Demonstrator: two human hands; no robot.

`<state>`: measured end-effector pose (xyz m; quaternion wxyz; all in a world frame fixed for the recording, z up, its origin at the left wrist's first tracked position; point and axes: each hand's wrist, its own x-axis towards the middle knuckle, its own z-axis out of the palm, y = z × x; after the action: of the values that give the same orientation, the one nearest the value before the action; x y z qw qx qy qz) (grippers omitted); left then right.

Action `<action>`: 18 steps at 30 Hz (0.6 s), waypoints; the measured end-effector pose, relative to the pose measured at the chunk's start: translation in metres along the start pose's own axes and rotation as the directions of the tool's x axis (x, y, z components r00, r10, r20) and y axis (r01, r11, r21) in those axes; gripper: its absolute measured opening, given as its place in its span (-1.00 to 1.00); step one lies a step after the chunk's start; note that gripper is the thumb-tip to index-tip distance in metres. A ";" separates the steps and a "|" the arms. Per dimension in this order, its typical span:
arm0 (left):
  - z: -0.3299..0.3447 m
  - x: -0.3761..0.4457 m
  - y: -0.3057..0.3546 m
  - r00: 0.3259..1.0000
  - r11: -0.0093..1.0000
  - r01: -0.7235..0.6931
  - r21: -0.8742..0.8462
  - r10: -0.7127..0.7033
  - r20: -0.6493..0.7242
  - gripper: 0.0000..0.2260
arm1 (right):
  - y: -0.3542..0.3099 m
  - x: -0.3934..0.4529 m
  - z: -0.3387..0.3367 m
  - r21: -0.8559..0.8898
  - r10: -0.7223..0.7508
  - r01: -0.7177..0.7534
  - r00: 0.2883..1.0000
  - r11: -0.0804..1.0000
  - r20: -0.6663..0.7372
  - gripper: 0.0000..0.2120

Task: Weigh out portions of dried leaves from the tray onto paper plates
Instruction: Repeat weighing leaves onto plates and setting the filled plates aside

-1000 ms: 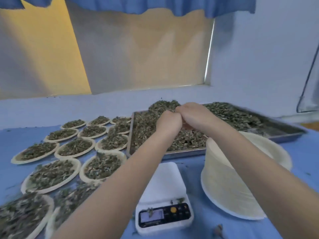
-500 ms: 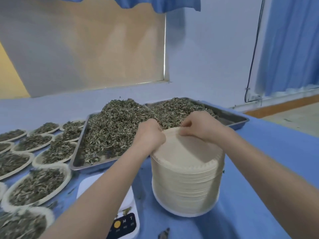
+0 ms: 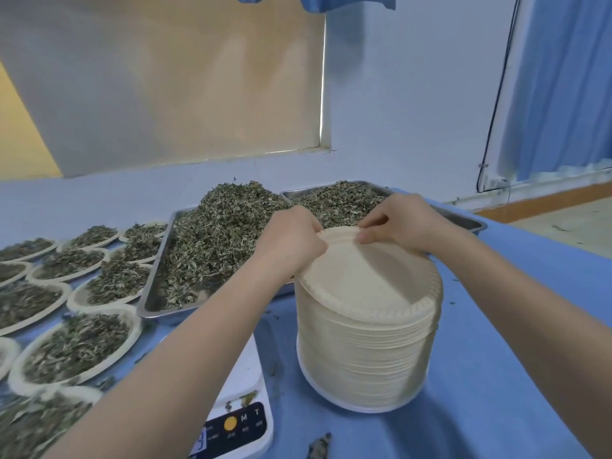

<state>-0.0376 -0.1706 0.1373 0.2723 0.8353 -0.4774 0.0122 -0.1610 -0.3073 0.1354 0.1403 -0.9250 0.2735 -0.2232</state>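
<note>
On the blue tabletop point(image 3: 496, 326) I see my left hand point(image 3: 291, 240) and right hand point(image 3: 397, 223) both pinching the far rim of the top paper plate point(image 3: 361, 276) on the plate stack point(image 3: 364, 352). Behind it, touching the stack, sits the tray point(image 3: 155, 293) heaped with dried leaves point(image 3: 225, 233); filled plates point(image 3: 76, 346) lie left, the scale point(image 3: 245, 419) beside the stack.

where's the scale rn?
Head view, bottom centre: the white digital kitchen scale lies on the blue tablecloth, just left of the tall stack of cream paper plates, in front of the metal tray, partly hidden under the left forearm.
</note>
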 end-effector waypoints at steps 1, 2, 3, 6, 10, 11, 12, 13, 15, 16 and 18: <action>-0.001 0.000 0.000 1.000 1.000 0.001 -0.014 -0.002 -0.005 -0.82 | 0.001 0.001 -0.001 -0.010 0.007 -0.007 1.000 1.000 0.009 -0.76; -0.001 0.000 0.000 1.000 1.000 0.007 -0.025 -0.007 -0.006 -0.81 | 0.001 0.002 -0.002 -0.016 0.014 -0.014 1.000 1.000 0.019 -0.76; -0.002 0.000 -0.001 1.000 0.999 0.016 -0.032 -0.016 0.000 -0.81 | 0.002 0.002 -0.003 -0.020 0.018 -0.017 1.000 1.000 0.026 -0.75; -0.007 0.002 -0.003 0.998 0.994 0.062 -0.091 -0.060 0.029 -0.90 | 0.001 0.004 -0.008 -0.023 0.027 -0.027 0.999 0.999 0.024 -0.77; -0.024 0.001 -0.010 0.976 0.844 0.217 -0.490 -0.193 0.100 -0.80 | -0.010 0.006 -0.013 0.002 0.053 -0.053 0.999 0.999 -0.013 -0.80; -0.031 -0.002 -0.014 0.966 0.764 0.254 -0.593 -0.229 0.118 -0.81 | -0.016 0.008 -0.013 0.028 0.072 -0.071 0.997 0.997 -0.031 -0.81; -0.037 -0.005 -0.018 0.956 0.668 0.279 -0.689 -0.262 0.133 -0.82 | -0.023 0.011 -0.012 0.044 0.098 -0.096 0.994 0.994 -0.044 -0.82; -0.043 -0.010 -0.024 0.946 0.562 0.289 -0.775 -0.292 0.141 -0.85 | -0.032 0.014 -0.010 0.023 0.120 -0.119 0.991 0.993 -0.051 -0.80; -0.053 -0.021 -0.039 0.926 0.357 0.260 -0.897 -0.355 0.127 -0.93 | -0.055 0.022 -0.002 -0.061 0.153 -0.155 0.988 0.986 -0.032 -0.73; -0.057 -0.026 -0.048 0.915 0.281 0.227 -0.932 -0.390 0.105 -0.95 | -0.069 0.025 0.004 -0.085 0.168 -0.169 0.986 0.982 -0.023 -0.74; -0.067 -0.039 -0.066 0.886 0.195 0.150 -0.969 -0.461 0.045 -0.97 | -0.097 0.028 0.016 -0.118 0.171 -0.171 0.985 0.978 -0.008 -0.79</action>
<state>0.0098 -0.0823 0.1537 0.7744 0.5668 -0.1684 -0.2250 -0.0887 -0.2422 0.1684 0.1043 -0.9051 0.3644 -0.1929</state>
